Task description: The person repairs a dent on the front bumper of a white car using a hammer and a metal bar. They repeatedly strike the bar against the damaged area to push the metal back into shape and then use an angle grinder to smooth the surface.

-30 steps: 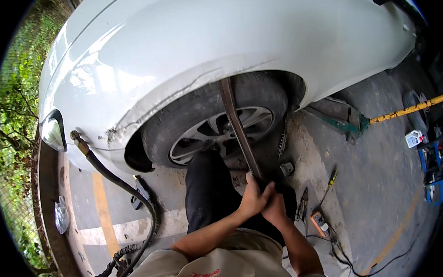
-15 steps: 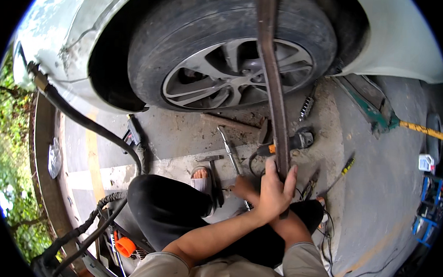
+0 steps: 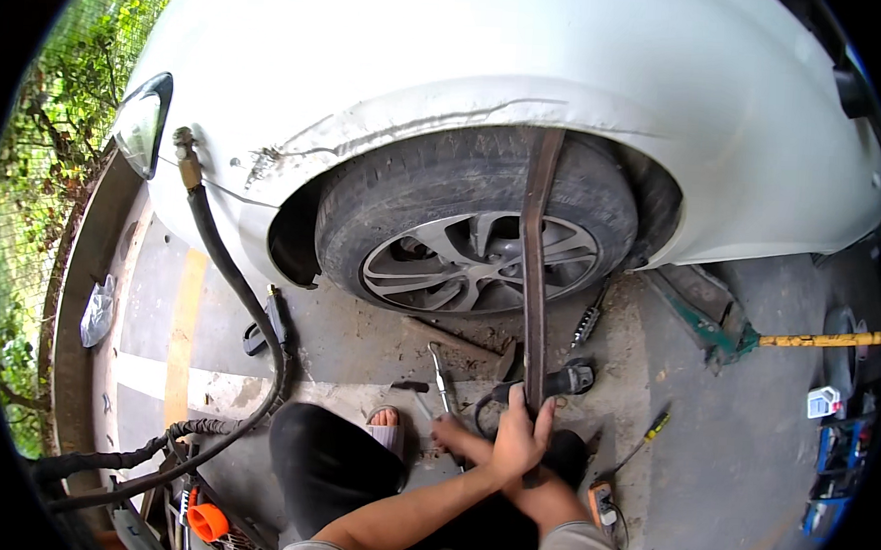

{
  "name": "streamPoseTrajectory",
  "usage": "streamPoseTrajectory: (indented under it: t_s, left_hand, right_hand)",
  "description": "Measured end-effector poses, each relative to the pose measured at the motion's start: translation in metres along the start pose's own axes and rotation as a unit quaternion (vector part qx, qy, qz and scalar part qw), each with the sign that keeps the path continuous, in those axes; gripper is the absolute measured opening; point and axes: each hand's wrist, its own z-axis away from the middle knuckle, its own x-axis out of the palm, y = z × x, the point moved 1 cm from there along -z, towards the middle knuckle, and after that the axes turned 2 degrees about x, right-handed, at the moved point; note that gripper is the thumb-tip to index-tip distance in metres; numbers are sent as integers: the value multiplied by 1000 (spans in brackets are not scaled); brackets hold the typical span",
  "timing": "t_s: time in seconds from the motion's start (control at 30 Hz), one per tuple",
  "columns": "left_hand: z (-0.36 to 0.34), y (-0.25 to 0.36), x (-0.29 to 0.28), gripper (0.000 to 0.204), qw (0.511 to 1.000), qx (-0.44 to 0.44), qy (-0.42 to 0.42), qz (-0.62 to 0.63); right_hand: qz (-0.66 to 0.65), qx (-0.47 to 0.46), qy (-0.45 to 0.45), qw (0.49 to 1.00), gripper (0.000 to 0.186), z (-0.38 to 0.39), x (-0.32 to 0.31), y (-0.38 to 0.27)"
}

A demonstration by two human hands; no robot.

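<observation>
My left hand (image 3: pixel 520 439) is shut on a long rusty metal bar (image 3: pixel 533 260) that stands across the tyre (image 3: pixel 421 174) and spoked rim, its top end at the white car's wheel-arch lip (image 3: pixel 479 113). My right forearm crosses beneath the left one, and my blurred right hand (image 3: pixel 448 435) is low beside a hammer (image 3: pixel 413 387) and a shiny ratchet tool (image 3: pixel 440 380); I cannot tell its grip. A black power tool (image 3: pixel 565 379) and a wooden-handled tool (image 3: pixel 457 341) lie below the wheel.
A black hose (image 3: pixel 224 254) loops on the left near a metal curb (image 3: pixel 78 356) and orange funnel (image 3: pixel 206 522). On the right are a green floor jack (image 3: pixel 716 334), yellow screwdriver (image 3: pixel 658 424), meter (image 3: pixel 603 503) and blue toolbox (image 3: pixel 835 455). My sandalled foot (image 3: pixel 385 426) is below the wheel.
A second ago both hands were together on the bar. Since then my right hand has left it and moved left toward the tools on the floor; my left hand stays on the bar.
</observation>
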Motion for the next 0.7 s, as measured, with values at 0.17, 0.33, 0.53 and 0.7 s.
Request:
streamPoseTrajectory:
  t_s: [0.17,0.33,0.53,0.7]
  left_hand:
    - [-5,-2,-5,29,996,50,31,-66]
    - [-5,-14,2,27,1000,19,6,5]
    - [-5,-4,9,26,1000,18,24,7]
    - [-5,-17,6,26,999,43,25,-10]
  right_hand:
    - [-170,-195,101,961,23,137,-127,-40]
    - [-145,-275,304,901,21,276,-164,-112]
    - [232,-572,438,654,21,318,-178,-216]
    - [273,-677,344,591,45,293,-176,-282]
